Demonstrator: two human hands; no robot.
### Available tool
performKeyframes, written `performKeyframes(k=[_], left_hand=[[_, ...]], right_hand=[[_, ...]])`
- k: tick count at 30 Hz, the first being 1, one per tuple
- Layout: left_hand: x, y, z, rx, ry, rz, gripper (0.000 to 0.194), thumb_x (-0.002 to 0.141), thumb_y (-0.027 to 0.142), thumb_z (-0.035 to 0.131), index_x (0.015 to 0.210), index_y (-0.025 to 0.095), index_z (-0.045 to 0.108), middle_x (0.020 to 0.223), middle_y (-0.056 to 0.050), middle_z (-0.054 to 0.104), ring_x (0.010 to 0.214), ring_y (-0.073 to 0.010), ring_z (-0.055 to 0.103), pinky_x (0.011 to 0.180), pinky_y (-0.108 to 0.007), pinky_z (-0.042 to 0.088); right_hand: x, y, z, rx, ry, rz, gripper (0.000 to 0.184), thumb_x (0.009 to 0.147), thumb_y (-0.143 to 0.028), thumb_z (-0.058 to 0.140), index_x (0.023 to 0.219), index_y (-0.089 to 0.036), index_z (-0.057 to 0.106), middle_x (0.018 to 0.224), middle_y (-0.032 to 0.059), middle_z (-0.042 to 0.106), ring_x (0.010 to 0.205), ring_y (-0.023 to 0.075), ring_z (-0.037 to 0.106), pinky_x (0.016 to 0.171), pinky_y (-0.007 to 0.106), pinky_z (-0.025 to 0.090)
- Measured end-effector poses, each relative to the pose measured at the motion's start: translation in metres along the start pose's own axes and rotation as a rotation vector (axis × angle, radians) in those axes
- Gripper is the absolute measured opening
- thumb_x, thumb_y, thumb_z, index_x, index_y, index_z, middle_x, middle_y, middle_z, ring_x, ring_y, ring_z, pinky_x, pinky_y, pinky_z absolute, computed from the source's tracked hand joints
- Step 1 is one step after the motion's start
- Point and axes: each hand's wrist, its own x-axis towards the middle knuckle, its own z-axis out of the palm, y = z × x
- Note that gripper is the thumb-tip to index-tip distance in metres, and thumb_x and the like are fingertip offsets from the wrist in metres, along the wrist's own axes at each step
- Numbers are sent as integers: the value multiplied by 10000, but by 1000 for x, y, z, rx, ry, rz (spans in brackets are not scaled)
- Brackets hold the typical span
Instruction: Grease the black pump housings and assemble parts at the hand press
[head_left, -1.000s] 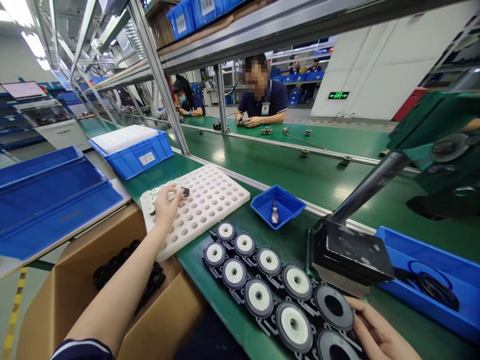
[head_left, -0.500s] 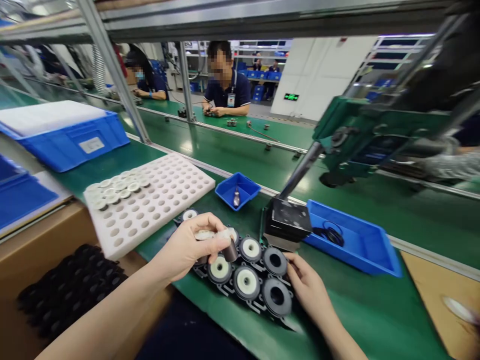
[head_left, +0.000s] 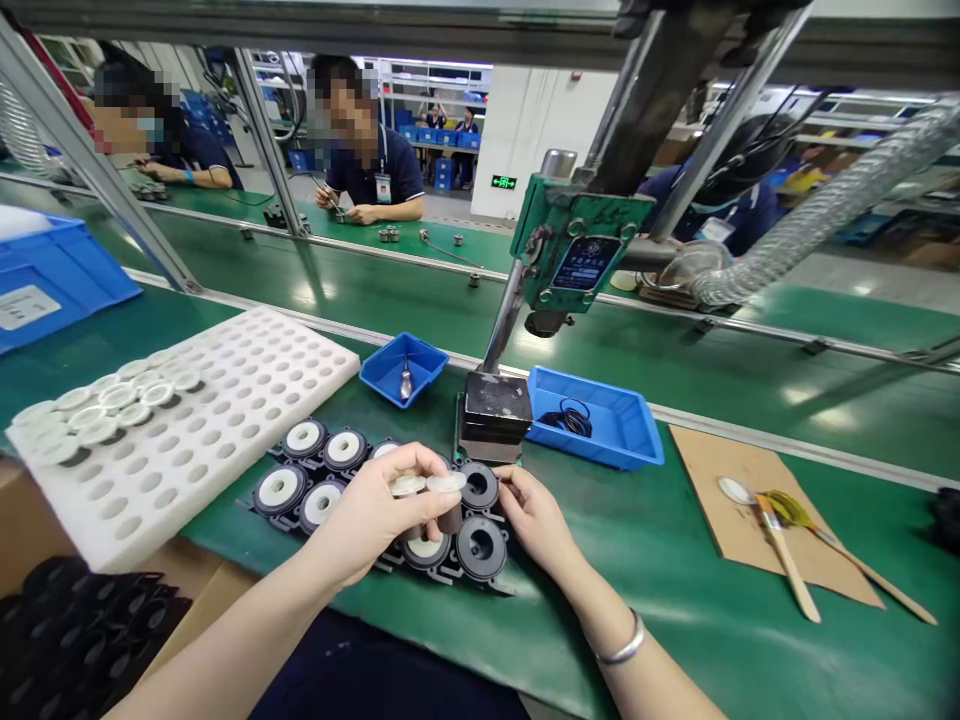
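Note:
My left hand (head_left: 375,515) is closed on two small parts with white disc tops and dark stems (head_left: 431,490), held just above a row of black round housings (head_left: 330,475) on the green bench. Several housings hold white discs; two near my hands, one of them a housing (head_left: 480,545), show empty dark centres. My right hand (head_left: 536,520) rests with curled fingers against the right end of the row, touching the empty housings. A white foam tray (head_left: 225,400) full of holes lies to the left, with several white-topped parts at its far left corner.
A small press with a black base (head_left: 495,410) and green head (head_left: 581,250) stands behind the housings. Two blue bins flank it: one (head_left: 401,365) with a small metal piece, one (head_left: 600,425) with black rings. Cardboard sheet (head_left: 750,500) with brushes lies right. People work across the conveyor.
My left hand went from the foam tray to the housings, bringing two white-topped parts. The view swung right, showing the press head and the cardboard with brushes. My right hand stayed at the row's end.

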Motion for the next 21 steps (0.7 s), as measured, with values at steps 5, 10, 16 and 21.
performKeyframes(k=[5, 10, 16, 21], left_hand=[[2, 4, 4, -10, 4, 5, 266, 806, 322, 801, 882, 170, 596, 722, 24, 685, 593, -66, 597, 562, -157, 485], [1, 4, 3, 17, 25, 10, 274, 804, 328, 797, 880, 167, 588, 723, 23, 679, 584, -64, 590, 558, -159, 489], [0, 4, 2, 132, 76, 71, 287, 822, 319, 772, 997, 194, 582, 864, 26, 669, 619, -68, 629, 587, -177, 521], [-3, 7, 1, 234, 118, 78, 410, 838, 315, 750, 1162, 230, 515, 960, 11, 690, 590, -80, 657, 590, -205, 543]], right_hand=[[1, 0, 1, 8, 5, -6, 290, 928, -384, 468, 1017, -182, 656, 986, 90, 691, 886, 206, 649, 828, 349, 507], [0, 0, 1, 14, 3, -13, 288, 927, -391, 472, 1013, -181, 649, 998, 95, 693, 905, 212, 651, 837, 355, 511], [0, -1, 0, 9, 7, -17, 288, 924, -394, 475, 999, -181, 654, 986, 92, 695, 908, 211, 652, 849, 356, 512], [0, -1, 1, 4, 13, -19, 285, 925, -390, 472, 1001, -186, 656, 993, 88, 695, 910, 205, 653, 854, 348, 513]])
